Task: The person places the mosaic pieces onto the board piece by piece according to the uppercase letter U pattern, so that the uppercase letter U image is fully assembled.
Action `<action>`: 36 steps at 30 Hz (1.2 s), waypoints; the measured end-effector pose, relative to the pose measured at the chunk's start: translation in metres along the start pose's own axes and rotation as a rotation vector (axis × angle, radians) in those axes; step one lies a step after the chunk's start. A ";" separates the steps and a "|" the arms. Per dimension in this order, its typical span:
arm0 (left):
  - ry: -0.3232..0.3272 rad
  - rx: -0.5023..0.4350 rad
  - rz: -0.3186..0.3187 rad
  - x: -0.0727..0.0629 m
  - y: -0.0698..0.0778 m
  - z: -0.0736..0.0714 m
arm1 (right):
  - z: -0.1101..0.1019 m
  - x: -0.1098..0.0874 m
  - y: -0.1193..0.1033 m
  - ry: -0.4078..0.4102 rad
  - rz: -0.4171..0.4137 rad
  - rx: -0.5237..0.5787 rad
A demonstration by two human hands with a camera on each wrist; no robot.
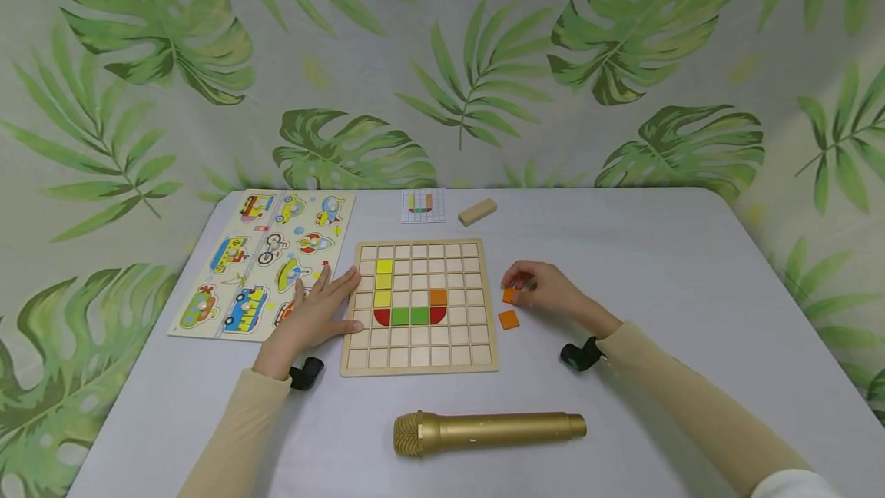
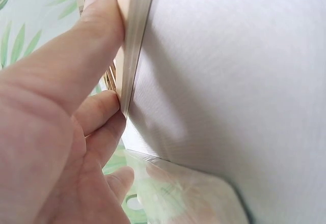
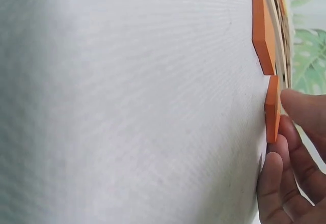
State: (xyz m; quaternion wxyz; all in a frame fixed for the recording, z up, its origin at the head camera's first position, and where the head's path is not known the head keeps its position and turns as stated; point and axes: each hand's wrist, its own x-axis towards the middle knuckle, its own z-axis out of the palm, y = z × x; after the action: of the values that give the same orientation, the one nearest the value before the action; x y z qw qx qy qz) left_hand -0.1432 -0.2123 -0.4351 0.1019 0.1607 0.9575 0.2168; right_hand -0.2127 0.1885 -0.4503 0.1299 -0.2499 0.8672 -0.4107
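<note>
A wooden grid board [image 1: 422, 360] lies in the middle of the table, bearing yellow tiles [image 1: 383, 283], green tiles [image 1: 409, 317], red rounded tiles [image 1: 439, 315] and one orange tile [image 1: 439, 297] in a U shape. My left hand [image 1: 314, 317] rests against the board's left edge, fingers spread and thumb at the rim, as the left wrist view also shows. To the right of the board, my right hand [image 1: 549, 289] pinches a loose orange square tile [image 3: 272, 109] between thumb and fingers, low at the tabletop. Another orange tile [image 1: 508, 320] lies just nearer to me.
A picture puzzle board [image 1: 235, 275] with vehicles lies at left, partly under my left hand. Behind the grid stand a small pattern card [image 1: 423, 207] and a wooden block [image 1: 478, 212]. A gold microphone [image 1: 491, 432] lies across the front.
</note>
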 end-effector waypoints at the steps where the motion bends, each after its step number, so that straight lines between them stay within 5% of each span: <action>1: 0.000 0.000 0.001 0.000 0.000 0.000 | 0.001 0.000 -0.001 0.001 0.004 -0.010; 25: 0.004 0.006 0.003 0.000 0.000 0.001 | -0.001 -0.001 -0.007 -0.005 -0.001 -0.030; 36: -0.005 0.005 0.003 0.001 -0.002 0.002 | -0.005 0.013 -0.016 -0.009 0.000 0.114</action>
State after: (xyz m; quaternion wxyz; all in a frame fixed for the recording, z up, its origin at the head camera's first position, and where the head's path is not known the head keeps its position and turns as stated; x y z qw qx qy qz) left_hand -0.1439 -0.2132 -0.4381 0.1036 0.1631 0.9575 0.2139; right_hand -0.2206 0.1763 -0.4352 0.1477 -0.2441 0.8418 -0.4583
